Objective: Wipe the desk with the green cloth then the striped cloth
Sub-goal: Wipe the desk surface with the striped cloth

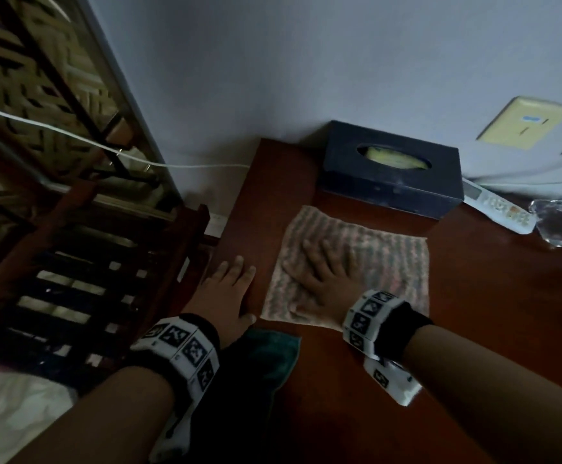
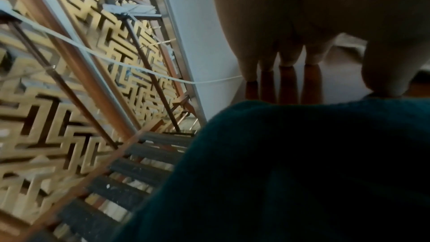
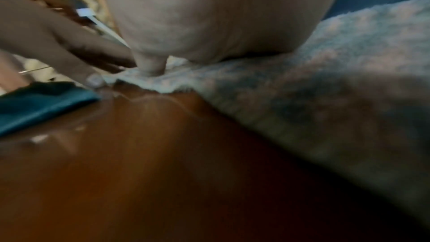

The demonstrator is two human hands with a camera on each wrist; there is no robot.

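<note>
Nearest the person, at the front left corner of the dark wooden surface (image 1: 474, 296), the green cloth (image 1: 266, 360) lies bunched with part of it drooping over the edge. It looks set aside there, out of the way, so I take it the first wipe is done with. The left wrist passes over it, and in the left wrist view the cloth fills the lower frame under the palm.

Just beyond it the left hand (image 1: 229, 293) lies flat, fingers straight and slightly spread, near the left edge of the surface and holding nothing. My guess is that it is there as a brace, steadying the body while the other arm works.

Beside it, a little farther in, the right hand (image 1: 323, 276) presses palm down on the striped cloth (image 1: 390, 262), fingers straight and fanned out rather than gripping. That wide, flat contact suits wiping: it keeps the cloth spread open and pushes a broad patch of fabric against the wood. The cloth lies unfolded and nearly square, its near edge close to the wrist; the right wrist view shows the heel of the palm bearing down on it.

Behind the cloth a dark tissue box (image 1: 390, 169) stands against the wall, and a white remote (image 1: 497, 209) and a glass ashtray (image 1: 561, 222) lie off to the right, bounding the free area.
</note>
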